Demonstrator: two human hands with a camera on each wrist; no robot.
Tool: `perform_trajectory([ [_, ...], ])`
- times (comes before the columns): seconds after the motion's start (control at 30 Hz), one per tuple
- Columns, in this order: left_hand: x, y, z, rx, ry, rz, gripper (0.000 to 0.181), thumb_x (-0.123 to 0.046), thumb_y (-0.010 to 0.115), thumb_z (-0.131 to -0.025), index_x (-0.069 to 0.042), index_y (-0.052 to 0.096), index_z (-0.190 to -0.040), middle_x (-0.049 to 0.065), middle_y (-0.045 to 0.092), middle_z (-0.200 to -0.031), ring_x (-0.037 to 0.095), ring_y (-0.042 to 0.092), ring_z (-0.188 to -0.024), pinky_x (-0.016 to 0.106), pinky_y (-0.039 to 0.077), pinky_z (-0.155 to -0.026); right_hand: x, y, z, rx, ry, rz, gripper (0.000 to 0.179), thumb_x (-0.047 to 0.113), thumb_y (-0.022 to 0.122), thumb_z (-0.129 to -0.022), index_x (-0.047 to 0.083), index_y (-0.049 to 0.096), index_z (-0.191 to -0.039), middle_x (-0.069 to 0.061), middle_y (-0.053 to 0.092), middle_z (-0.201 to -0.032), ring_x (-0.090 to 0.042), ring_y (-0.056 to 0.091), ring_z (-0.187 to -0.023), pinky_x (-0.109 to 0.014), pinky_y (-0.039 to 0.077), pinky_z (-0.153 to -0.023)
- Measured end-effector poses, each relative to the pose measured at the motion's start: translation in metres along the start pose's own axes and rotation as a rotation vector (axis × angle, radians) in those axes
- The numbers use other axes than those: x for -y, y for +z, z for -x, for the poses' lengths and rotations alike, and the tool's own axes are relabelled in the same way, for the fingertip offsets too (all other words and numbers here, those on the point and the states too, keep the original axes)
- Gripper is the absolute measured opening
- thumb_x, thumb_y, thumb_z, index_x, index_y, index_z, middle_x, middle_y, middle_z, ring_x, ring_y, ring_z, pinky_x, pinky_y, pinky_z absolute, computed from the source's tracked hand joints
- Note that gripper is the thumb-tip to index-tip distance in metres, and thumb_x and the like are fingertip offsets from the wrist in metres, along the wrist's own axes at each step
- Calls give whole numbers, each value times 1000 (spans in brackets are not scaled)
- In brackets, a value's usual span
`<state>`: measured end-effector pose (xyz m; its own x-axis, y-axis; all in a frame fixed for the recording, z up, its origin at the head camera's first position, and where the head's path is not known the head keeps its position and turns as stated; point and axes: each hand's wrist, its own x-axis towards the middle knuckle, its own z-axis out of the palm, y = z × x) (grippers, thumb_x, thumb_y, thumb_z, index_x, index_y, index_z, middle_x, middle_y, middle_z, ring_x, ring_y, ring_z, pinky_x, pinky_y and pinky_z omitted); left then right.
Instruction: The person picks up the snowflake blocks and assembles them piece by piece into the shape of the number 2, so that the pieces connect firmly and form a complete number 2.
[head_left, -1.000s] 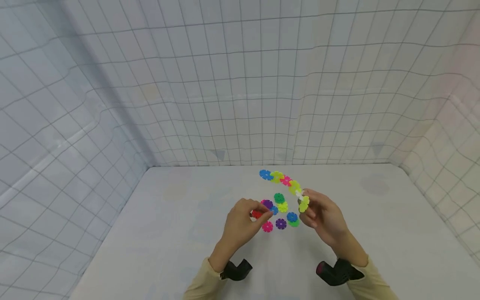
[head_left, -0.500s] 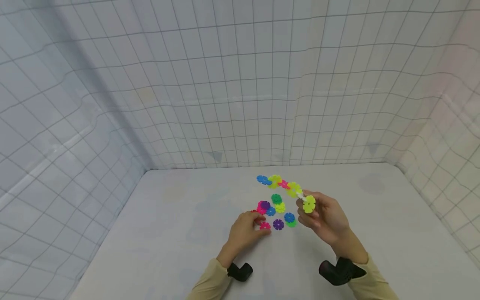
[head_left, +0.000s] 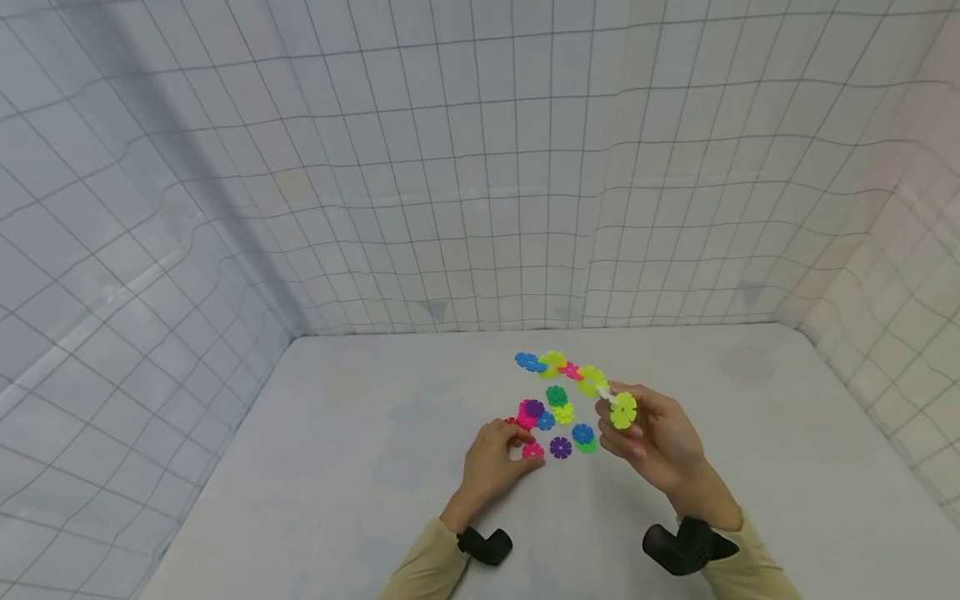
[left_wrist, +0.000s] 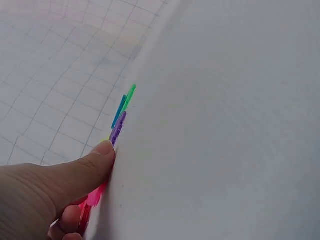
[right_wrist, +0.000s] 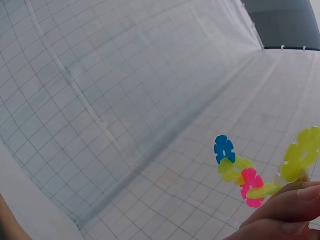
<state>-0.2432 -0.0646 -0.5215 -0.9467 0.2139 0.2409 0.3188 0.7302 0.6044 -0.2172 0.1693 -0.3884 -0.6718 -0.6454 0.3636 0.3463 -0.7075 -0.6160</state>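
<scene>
In the head view, my left hand point(head_left: 491, 462) is low over the table with thumb and fingers apart, on either side of a pink flower-shaped disc point(head_left: 533, 450) lying flat. Whether they touch its edges I cannot tell. My right hand point(head_left: 663, 437) holds up a chain of interlocked flower discs by its near end, pinching around the white disc point(head_left: 604, 392). A yellow disc point(head_left: 623, 411) ends the chain nearest me. Beyond the white one come another yellow disc point(head_left: 591, 380), a pink one point(right_wrist: 251, 187), a yellow one point(head_left: 552, 363) and a blue one point(head_left: 530, 362).
Several loose flower discs lie between the hands: purple point(head_left: 560, 447), blue point(head_left: 582, 433) on green point(head_left: 587, 447), yellow point(head_left: 564, 413), dark green point(head_left: 557, 396), and a purple-and-pink cluster point(head_left: 532, 409). A white table point(head_left: 360, 467) is enclosed by gridded curtains point(head_left: 465, 167).
The left hand has come down from above the discs, parting thumb and fingers around the pink disc. The right hand has turned the chain, so its near yellow disc faces me and sits further right.
</scene>
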Motion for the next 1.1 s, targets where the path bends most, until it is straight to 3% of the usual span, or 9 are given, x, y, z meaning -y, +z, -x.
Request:
perform_trajectory([
  [0.23, 7, 4, -1, -43, 23, 37, 33, -44, 81, -71, -21, 69, -91, -12, 52, -80, 5, 45, -73, 22, 39, -61, 0, 1, -2, 46, -6, -22, 48, 13, 6, -104, 1, 52, -103, -3, 35, -66, -20, 19, -47, -26, 14, -47],
  [0.5, 11, 5, -2, -51, 28, 104, 31, -43, 82, -70, -22, 69, -90, -14, 55, -76, 5, 46, -70, 22, 38, -59, -1, 4, -1, 73, -15, -17, 49, 13, 6, -104, 1, 53, -103, -4, 36, -67, -21, 20, -47, -26, 15, -47],
  [0.6, 11, 5, -3, -63, 23, 112, 28, -41, 82, -72, -22, 69, -88, -14, 55, -74, 4, 47, -69, 22, 38, -58, -1, 5, -1, 83, -16, -6, 48, 13, 8, -103, 2, 54, -103, -3, 44, -68, -21, 21, -47, -25, 18, -47],
  [0.7, 10, 5, -3, -83, 21, 123, 24, -38, 81, -73, -22, 70, -86, -13, 57, -73, 4, 48, -67, 22, 39, -58, -1, 5, 0, 67, -7, 27, 45, 11, 9, -103, 4, 53, -101, -2, 55, -74, -20, 24, -47, -20, 28, -48],
  [0.83, 8, 4, -3, -99, 24, 132, 22, -36, 82, -73, -21, 70, -85, -13, 58, -71, 3, 49, -66, 22, 39, -57, 0, 6, 2, 4, 8, 131, 41, 7, 13, -103, 7, 53, -95, 0, 58, -78, -16, 31, -48, -16, 41, -53],
  [1.1, 8, 3, -4, -109, 30, 137, 23, -34, 81, -75, -19, 69, -87, -14, 60, -72, 2, 50, -64, 21, 39, -56, 1, 10, 1, -46, 6, 465, 39, 5, 21, -101, 8, 57, -87, -1, 44, -69, -9, 44, -51, -13, 43, -50],
])
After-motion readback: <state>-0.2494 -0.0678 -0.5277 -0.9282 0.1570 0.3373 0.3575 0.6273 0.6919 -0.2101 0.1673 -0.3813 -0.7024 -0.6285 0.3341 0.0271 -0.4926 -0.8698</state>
